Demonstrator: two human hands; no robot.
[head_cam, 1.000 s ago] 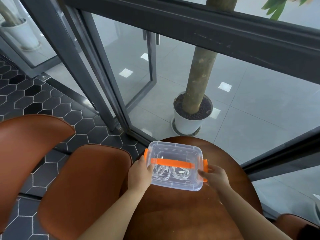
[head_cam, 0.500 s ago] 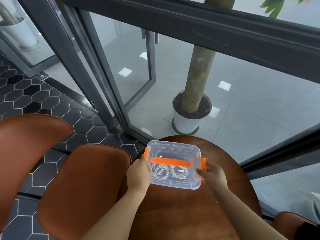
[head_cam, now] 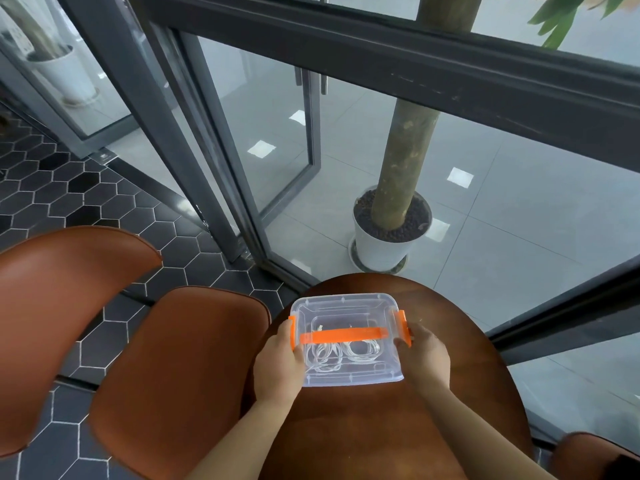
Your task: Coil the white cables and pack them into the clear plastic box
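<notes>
Orange latches sit at both short ends of the clear plastic box (head_cam: pixel 346 304), and that is where we hold it: our left grip (head_cam: pixel 278 367) is curled round the box's left side, fingertips against the left latch (head_cam: pixel 292 332), while our right grip (head_cam: pixel 424 362) clasps the right side with its fingers at the right latch (head_cam: pixel 403 327). Both grips are closed on the box, not slack. We cannot tell whether the latches are fully snapped down. The lid is on, with an orange handle (head_cam: pixel 343 336) lying flat across it from one latch to the other. Through the clear plastic we see the white cables (head_cam: pixel 339 355) inside, wound into two loose coils side by side on the box's bottom. The box rests on the round brown wooden table (head_cam: pixel 363 427), towards its far edge. Left of the table stand two brown leather chairs (head_cam: pixel 173 375), on a floor of dark hexagonal tiles (head_cam: pixel 86 195). Beyond the table, behind a dark-framed glass wall (head_cam: pixel 381 64), a thick tree trunk (head_cam: pixel 405 150) rises from a white pot (head_cam: pixel 381 251) on pale grey tiles.
</notes>
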